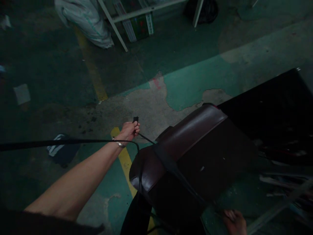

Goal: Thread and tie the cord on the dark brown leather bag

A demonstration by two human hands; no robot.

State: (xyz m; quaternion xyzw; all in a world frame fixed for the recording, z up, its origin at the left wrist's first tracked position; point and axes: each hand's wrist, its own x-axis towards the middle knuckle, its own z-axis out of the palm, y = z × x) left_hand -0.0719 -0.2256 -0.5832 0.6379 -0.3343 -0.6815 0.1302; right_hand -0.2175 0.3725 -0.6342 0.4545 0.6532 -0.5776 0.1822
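My left hand (130, 129) is closed on a black strap, with a dark end piece (136, 119) sticking up past the fingers. This strap (168, 160) runs taut across a dark brown, leather-like padded object (190, 129), whose exact kind I cannot tell. Its other end leads down towards my right hand (234, 222), at the lower right edge. There the fingers are curled around what appears to be the same strap, though the spot is dark. A second thin black band (61, 142) comes from the left edge, passes over my left wrist and hangs down over the padded object.
Beyond stands a white-framed rack (114, 26), beside a white sack (85, 23) and a black bag (207, 11). A large black panel (269, 107) lies right of the padded object. A dark bundle (62, 148) rests on the worn green floor (190, 81).
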